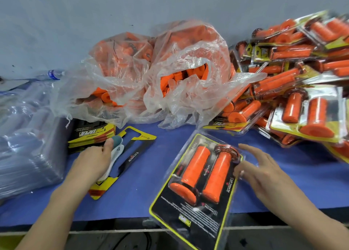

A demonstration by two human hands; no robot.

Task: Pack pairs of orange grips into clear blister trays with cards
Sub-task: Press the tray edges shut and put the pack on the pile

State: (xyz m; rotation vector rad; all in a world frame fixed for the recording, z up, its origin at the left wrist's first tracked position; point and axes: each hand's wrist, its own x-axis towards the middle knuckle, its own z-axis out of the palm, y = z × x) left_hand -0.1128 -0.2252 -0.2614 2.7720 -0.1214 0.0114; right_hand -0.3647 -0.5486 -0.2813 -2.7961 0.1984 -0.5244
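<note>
Packed tray (pixel 190 217) with two grips (pixel 196 166) lies mid-counter (pixel 132 193), near end overhanging the edge. Right hand (pixel 262 172) spread, thumb touching the tray's right rim, gripping nothing. Left hand (pixel 94 161) flat on loose card (pixel 132 151) beside card stack (pixel 94 134). Grip bags (pixel 188 60) behind, finished packs (pixel 302 79) piled right, empty trays (pixel 24 145) left

Pair of orange grips (pixel 205 174) in clear blister tray (pixel 197 132) over black card (pixel 190 212) with yellow border beside the right grip (pixel 264 172), black-yellow cut-out card (pixel 136 151) with red corner under the left grip (pixel 94 161), teal and white finger covers (pixel 117 141) on it, blue surface (pixel 132 196), clear bags (pixel 188 60) beyond.
</note>
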